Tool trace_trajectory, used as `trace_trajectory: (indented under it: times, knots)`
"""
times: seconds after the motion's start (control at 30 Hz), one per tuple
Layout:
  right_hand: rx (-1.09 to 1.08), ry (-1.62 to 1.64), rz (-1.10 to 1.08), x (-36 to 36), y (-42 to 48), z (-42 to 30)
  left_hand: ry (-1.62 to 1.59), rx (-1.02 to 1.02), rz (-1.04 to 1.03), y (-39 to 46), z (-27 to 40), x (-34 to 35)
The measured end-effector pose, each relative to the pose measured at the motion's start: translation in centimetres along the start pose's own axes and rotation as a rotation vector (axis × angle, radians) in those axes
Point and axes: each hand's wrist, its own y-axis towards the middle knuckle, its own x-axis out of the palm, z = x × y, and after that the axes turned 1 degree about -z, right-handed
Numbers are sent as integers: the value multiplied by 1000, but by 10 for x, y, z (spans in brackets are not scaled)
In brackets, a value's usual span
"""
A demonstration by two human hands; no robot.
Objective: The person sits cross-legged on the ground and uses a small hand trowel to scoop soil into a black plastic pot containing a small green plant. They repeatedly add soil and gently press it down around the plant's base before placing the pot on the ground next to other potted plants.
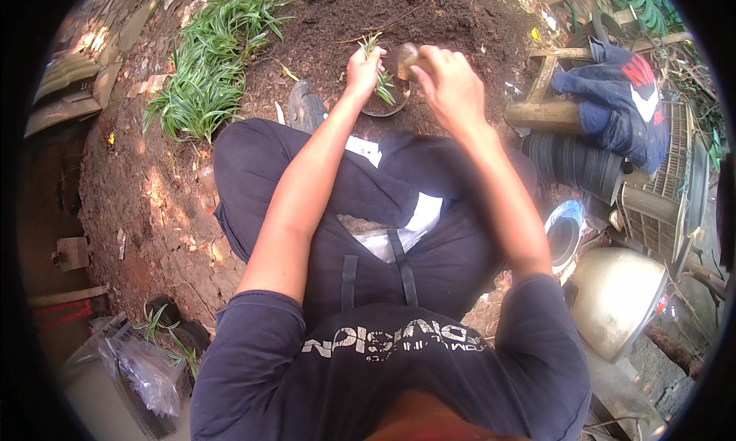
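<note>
A small spider plant [384, 91] with green and white striped leaves is gripped in my left hand [363, 76]. Its leaves show above and below the fingers. Beneath it is the curved rim of what looks like a dark pot [393, 114], mostly hidden by my hand and the leaves. My right hand [453, 83] is shut on a brownish, rounded scoop [406, 59], blurred by motion, close to the right of my left hand. Loose dark soil [345, 9] lies heaped just beyond both hands.
A thick pile of spider plants [210, 73] lies to the left. At right, a dark cloth [621, 104] hangs over a wooden stool [540, 110] beside stacked black pots [572, 162]. A pale rounded basin [615, 297] stands nearer. Clear plastic bags [146, 372] lie at lower left.
</note>
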Motion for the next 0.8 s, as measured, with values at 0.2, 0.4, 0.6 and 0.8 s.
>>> trace_trajectory:
  times: [0.2,0.4,0.6,0.8]
  knots:
    - [-2,5,-28,-8,-22,-1,-39,-9,-27,2,-5,-3]
    - [68,71,41,-13,-23,2,-6,4,-17,-3,4,-3]
    - [207,198,78,-12,-40,22,13,-12,-26,-3,10,-1]
    - [645,484,217,-14,-71,83,26,-3,-19,0,-2,-3]
